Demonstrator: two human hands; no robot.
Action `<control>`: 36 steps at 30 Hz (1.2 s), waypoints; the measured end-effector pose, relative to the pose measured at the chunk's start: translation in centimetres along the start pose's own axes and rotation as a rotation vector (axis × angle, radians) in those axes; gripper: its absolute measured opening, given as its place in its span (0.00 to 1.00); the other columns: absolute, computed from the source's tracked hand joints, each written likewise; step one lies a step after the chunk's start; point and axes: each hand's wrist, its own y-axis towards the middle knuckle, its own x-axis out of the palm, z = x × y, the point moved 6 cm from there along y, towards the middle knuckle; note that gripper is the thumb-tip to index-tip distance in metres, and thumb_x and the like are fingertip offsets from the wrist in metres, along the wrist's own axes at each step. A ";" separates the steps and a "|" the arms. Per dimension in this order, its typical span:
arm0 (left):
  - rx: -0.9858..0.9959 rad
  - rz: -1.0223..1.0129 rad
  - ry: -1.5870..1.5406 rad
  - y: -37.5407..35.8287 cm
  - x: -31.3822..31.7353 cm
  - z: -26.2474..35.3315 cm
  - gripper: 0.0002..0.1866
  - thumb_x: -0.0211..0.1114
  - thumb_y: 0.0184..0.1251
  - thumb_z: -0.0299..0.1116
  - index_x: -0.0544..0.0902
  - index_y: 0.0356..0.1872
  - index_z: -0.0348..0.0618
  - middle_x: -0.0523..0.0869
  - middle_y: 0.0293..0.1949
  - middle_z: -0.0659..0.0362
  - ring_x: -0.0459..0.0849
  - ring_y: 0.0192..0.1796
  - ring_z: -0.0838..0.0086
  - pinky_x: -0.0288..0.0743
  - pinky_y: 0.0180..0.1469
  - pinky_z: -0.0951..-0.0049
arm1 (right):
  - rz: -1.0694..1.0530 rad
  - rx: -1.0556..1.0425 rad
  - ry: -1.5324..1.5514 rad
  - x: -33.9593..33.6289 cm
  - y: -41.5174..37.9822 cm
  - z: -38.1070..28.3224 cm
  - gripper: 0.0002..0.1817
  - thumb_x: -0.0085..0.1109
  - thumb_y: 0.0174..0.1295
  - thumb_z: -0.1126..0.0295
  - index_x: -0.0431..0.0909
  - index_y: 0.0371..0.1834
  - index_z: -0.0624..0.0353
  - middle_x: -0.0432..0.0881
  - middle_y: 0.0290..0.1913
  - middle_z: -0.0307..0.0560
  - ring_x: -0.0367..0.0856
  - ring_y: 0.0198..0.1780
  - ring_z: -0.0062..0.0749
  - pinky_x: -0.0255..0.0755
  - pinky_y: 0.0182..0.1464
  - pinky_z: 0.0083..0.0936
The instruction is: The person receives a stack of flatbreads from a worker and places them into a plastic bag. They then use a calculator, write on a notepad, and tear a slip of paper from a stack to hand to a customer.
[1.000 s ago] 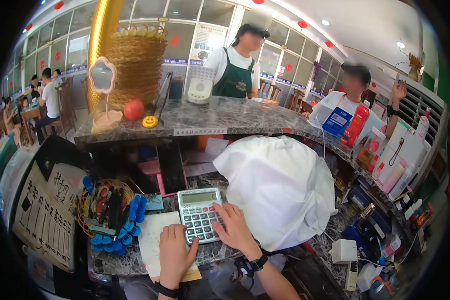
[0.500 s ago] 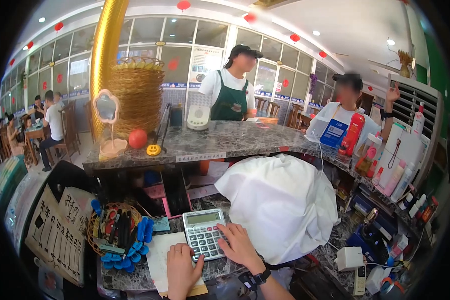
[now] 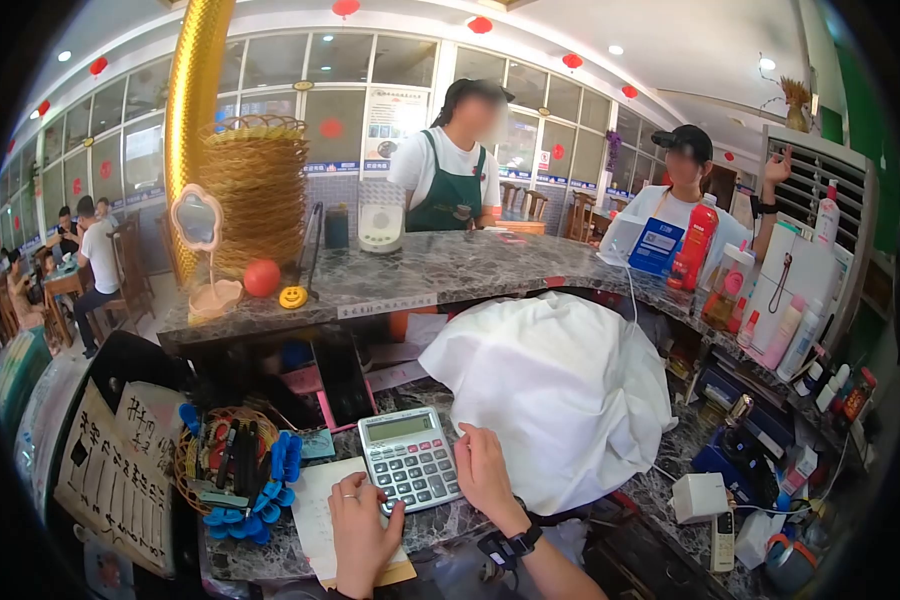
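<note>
Left hand [image 3: 364, 525] and right hand [image 3: 487, 470] at calculator [image 3: 410, 462], wicker basket [image 3: 185, 464] holding pens [image 3: 232, 452]

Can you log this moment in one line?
Left hand: at lower-left corner of calculator; right hand: beside calculator's right edge; paper: partly under left hand; white cloth: right of calculator

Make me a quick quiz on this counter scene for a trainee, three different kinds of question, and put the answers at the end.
1. Multiple choice: which lies partly beneath the left hand?
A. Remote
B. Paper
C. Mirror

2. True or false: in the picture, the white cloth lies to the left of the calculator.

3. Fill in the blank: the blue clips are along the edge of the ____.

Key:
1. B
2. False; the white cloth lies to the right of the calculator.
3. Basket
</note>
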 end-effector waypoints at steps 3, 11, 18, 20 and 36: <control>-0.007 0.003 -0.003 -0.1 0.0 0.0 0.17 0.80 0.58 0.31 0.80 0.40 0.38 0.80 0.55 0.40 0.78 0.59 0.44 0.71 0.60 0.48 | 0.027 -0.006 0.066 -0.3 0.1 0.4 0.14 0.55 0.75 0.77 0.77 0.61 0.66 0.79 0.47 0.60 0.78 0.51 0.57 0.73 0.56 0.47; 0.003 0.011 -0.012 0.0 -0.1 0.1 0.16 0.79 0.61 0.33 0.80 0.40 0.38 0.80 0.56 0.42 0.79 0.58 0.46 0.71 0.58 0.51 | 0.024 0.021 0.092 0.3 -0.2 1.2 0.14 0.57 0.71 0.84 0.80 0.57 0.65 0.81 0.45 0.59 0.82 0.48 0.57 0.76 0.52 0.43; -0.013 0.010 -0.012 -0.2 0.0 -0.1 0.17 0.79 0.62 0.34 0.80 0.40 0.37 0.80 0.55 0.43 0.79 0.57 0.48 0.71 0.57 0.51 | -0.041 0.056 0.101 0.3 -0.3 1.2 0.07 0.57 0.71 0.83 0.82 0.47 0.66 0.84 0.45 0.60 0.84 0.49 0.59 0.78 0.52 0.43; -0.008 0.018 -0.007 -0.1 -0.1 0.0 0.16 0.79 0.62 0.34 0.80 0.40 0.37 0.81 0.55 0.44 0.79 0.57 0.48 0.71 0.57 0.52 | -0.034 0.044 0.083 0.5 -0.3 1.5 0.06 0.56 0.72 0.82 0.81 0.47 0.65 0.84 0.44 0.61 0.84 0.49 0.59 0.78 0.52 0.44; -0.007 -0.019 0.019 -0.4 1.1 -0.7 0.19 0.78 0.62 0.37 0.82 0.46 0.35 0.84 0.56 0.38 0.81 0.62 0.43 0.74 0.64 0.46 | -0.119 0.145 0.039 1.4 -0.9 4.1 0.15 0.53 0.82 0.62 0.79 0.47 0.64 0.84 0.39 0.60 0.85 0.44 0.55 0.77 0.48 0.47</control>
